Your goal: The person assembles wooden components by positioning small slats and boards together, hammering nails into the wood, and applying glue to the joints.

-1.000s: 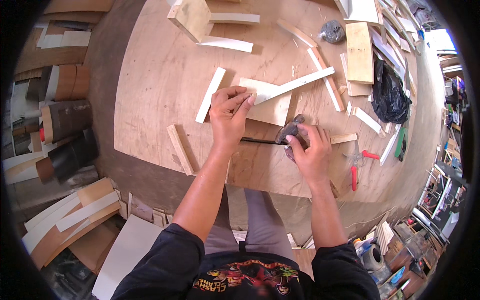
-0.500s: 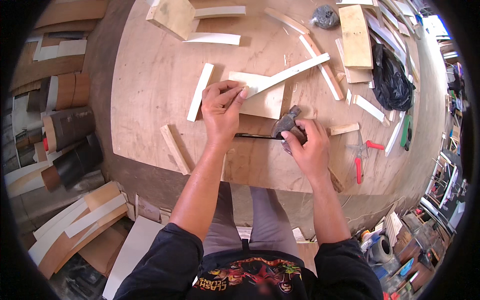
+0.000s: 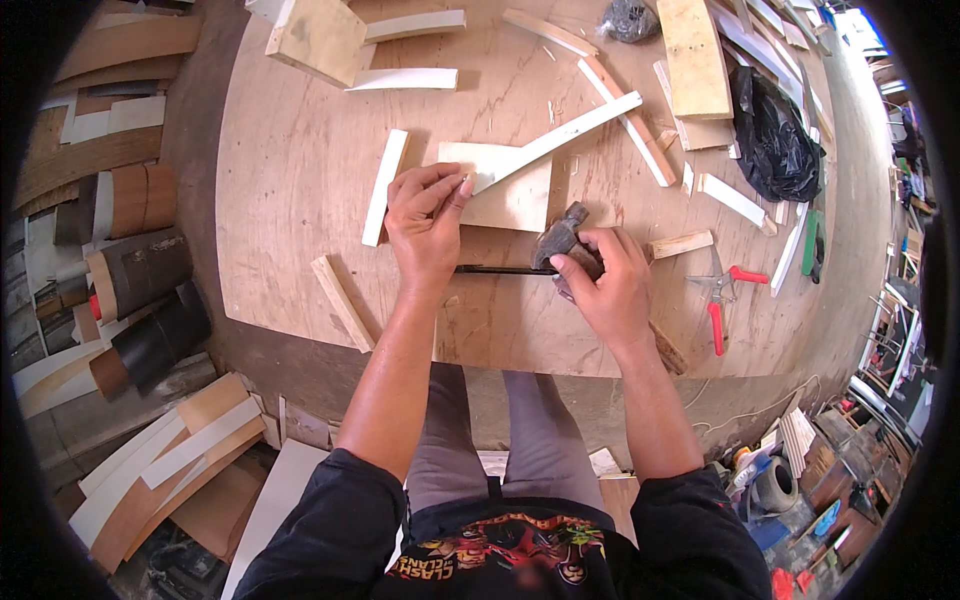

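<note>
My left hand (image 3: 424, 215) is closed in a pinch, its fingertips together at the near end of a white wooden strip (image 3: 560, 140); whatever small thing they hold is too small to make out. That strip lies slanted across a square pale board (image 3: 505, 212) on the table. My right hand (image 3: 607, 278) grips a hammer (image 3: 562, 236) close to its dark metal head, just right of the board's near edge. The hand hides part of the hammer, and a brown wooden end shows below the wrist. Between my hands lies a thin black rod (image 3: 500, 269).
A plywood table (image 3: 280, 200) carries loose strips, a wooden piece with white legs (image 3: 318, 40), red-handled pliers (image 3: 718, 290), a black plastic bag (image 3: 772, 135) and a thick wood block (image 3: 694, 60). Stacked boards (image 3: 165, 460) stand at left; clutter fills the lower right floor.
The view has shifted slightly, so the table's contents sit a little further left. Both hands keep nearly the same pose, the left pinching at the strip's end and the right on the hammer.
</note>
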`<state>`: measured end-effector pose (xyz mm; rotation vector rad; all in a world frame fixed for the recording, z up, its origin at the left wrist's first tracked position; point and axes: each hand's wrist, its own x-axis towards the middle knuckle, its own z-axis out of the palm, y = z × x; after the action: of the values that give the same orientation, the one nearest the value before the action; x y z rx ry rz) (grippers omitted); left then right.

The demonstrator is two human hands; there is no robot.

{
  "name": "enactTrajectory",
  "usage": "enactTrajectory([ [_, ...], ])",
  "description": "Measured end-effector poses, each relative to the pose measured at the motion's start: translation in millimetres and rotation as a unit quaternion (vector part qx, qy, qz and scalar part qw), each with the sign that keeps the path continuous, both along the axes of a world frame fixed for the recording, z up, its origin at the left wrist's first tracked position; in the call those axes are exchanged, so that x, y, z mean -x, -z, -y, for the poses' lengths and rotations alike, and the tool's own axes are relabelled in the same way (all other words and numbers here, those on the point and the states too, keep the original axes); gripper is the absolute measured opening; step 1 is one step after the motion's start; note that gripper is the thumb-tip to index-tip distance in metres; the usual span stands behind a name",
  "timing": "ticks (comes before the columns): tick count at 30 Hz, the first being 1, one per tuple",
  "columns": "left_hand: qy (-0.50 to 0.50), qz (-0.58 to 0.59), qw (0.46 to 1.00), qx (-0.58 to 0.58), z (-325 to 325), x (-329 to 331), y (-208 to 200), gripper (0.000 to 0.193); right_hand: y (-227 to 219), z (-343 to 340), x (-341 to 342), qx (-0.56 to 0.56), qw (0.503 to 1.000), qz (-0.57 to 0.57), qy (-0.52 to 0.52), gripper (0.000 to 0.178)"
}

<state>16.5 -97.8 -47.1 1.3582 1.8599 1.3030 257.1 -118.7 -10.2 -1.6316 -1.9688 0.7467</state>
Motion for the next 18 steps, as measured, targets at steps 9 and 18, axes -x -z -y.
enactTrajectory([
  [9,-0.014,-0.047,0.995,-0.085,-2.1,-5.2,2.4,0.016,-1.3,-0.7,0.1,-0.016,1.000,0.015,-0.004,0.041],
  [18,-0.012,-0.100,0.990,-0.103,-0.7,-4.1,1.2,0.018,-2.9,11.8,-0.7,-0.056,0.996,0.070,-0.024,0.049],
])
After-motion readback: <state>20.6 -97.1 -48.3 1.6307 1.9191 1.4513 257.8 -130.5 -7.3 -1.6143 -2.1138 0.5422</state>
